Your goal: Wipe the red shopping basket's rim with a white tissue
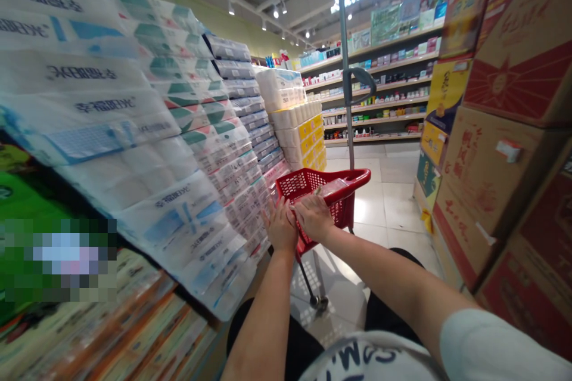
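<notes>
- The left hand (pixel 280 225) and right hand (pixel 314 217) lie side by side on the near rim of the red basket (pixel 304 185), fingers spread, pinching nothing.
- The basket looks stiff, light plastic; take it by the rim or the pole (pixel 345 59) beyond it.
- Left of the basket: soft, light tissue packs (pixel 134 130).

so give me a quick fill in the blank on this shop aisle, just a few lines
1. The left hand and right hand both rest on a ____ basket.
2. Packs of paper rolls are stacked on the ____ side of the view.
3. Cardboard boxes are stacked on the ____ side of the view.
4. The floor is laid with ____.

Missing words: red; left; right; tiles
</notes>
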`<state>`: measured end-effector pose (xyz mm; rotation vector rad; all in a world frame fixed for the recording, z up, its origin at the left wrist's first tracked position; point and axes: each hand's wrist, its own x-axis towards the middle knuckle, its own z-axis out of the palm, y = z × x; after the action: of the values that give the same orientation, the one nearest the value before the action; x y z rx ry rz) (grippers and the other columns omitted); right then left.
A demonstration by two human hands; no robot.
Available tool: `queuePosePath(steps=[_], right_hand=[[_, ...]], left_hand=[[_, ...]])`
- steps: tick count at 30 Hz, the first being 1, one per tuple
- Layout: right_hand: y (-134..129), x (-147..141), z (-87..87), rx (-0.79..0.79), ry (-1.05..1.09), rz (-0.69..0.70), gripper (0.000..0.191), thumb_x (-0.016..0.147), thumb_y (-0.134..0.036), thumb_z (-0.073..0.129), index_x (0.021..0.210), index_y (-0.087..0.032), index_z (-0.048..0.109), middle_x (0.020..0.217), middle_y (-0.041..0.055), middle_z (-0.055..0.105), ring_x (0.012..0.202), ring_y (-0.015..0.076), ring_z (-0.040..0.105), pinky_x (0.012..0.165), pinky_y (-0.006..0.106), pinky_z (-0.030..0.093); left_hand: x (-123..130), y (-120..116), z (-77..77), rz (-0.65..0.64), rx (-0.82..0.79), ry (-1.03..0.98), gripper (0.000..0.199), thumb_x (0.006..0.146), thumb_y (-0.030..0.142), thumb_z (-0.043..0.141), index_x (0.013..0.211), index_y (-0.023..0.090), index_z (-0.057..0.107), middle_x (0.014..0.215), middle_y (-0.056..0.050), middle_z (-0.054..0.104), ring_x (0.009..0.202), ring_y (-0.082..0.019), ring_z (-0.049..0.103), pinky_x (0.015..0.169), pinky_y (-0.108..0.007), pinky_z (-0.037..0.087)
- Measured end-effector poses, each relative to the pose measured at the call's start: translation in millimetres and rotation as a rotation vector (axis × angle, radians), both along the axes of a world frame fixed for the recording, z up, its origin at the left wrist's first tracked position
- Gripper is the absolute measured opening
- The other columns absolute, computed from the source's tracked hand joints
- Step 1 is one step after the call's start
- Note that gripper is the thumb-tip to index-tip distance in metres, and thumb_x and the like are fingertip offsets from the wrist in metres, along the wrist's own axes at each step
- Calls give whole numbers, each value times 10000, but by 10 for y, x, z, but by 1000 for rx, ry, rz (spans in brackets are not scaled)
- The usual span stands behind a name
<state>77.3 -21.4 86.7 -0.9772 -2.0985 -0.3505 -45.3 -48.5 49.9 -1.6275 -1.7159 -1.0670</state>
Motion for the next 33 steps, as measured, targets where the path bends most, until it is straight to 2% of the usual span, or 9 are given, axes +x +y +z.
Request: queuePosePath(steps=[5,7,11,13,17,19,25,31,33], right_hand=[[100,-55,141,-150,-215,12,305,910,-288,454,740,-169,678,805,88,665,825,239,535,890,440,287],[86,-45,109,-151,-198,7,325,926,-292,431,763,-167,683,822,94,662,844,244,534,894,443,291],[-86,50,-171,25,5,34,294,954,-296,399,1104,-193,630,1125,96,612,1087,251,463,973,407,271],[-128,89,-212,76,34,48,319,957,-299,407,1208,-197,575,1216,95,574,1154,245,426,1003,391,254],[-35,75,54,-73,-123,52,355,979,-332,357,898,-193,673,926,71,649,923,222,526,934,391,304],[11,57,156,-138,-182,33,378,969,-331,376,797,-175,674,850,77,653,860,225,536,911,411,306],[-93,79,-13,-25,-5,4,303,974,-294,361,952,-197,647,987,78,640,984,220,500,913,369,289],[43,34,272,-173,-199,17,346,941,-311,435,717,-175,661,785,62,662,802,206,547,831,380,316],[26,38,240,-159,-181,12,354,950,-312,418,741,-171,666,804,68,664,826,212,548,851,392,311]], left_hand=[[4,-4,1,-22,-20,-30,397,952,244,316,1275,232,546,1370,-41,525,1421,-209,220,1175,-516,147],[16,-11,3,-10,-25,-35,400,953,247,312,1276,224,547,1372,-48,523,1421,-221,220,1169,-532,151],[18,-36,10,4,-31,-11,411,956,262,299,1284,212,543,1374,-55,519,1414,-231,243,1171,-532,140],[-1,-35,10,3,-25,1,414,957,266,296,1289,217,539,1369,-49,525,1413,-228,245,1175,-527,119],[-42,9,-5,11,-8,-4,416,960,273,288,1282,220,546,1345,-39,552,1400,-233,280,1178,-515,100],[-45,29,-15,14,-11,-8,415,959,276,291,1277,219,552,1334,-38,563,1395,-238,290,1177,-515,97],[-32,9,-25,-15,3,0,415,953,259,296,1279,213,548,1309,-49,584,1403,-217,273,1182,-490,93],[-40,14,-19,-25,4,-4,415,947,256,295,1265,215,559,1299,-45,592,1392,-222,300,1179,-502,91],[-36,14,-20,-14,10,-13,417,948,262,293,1264,213,560,1300,-40,592,1389,-231,306,1179,-503,94]])
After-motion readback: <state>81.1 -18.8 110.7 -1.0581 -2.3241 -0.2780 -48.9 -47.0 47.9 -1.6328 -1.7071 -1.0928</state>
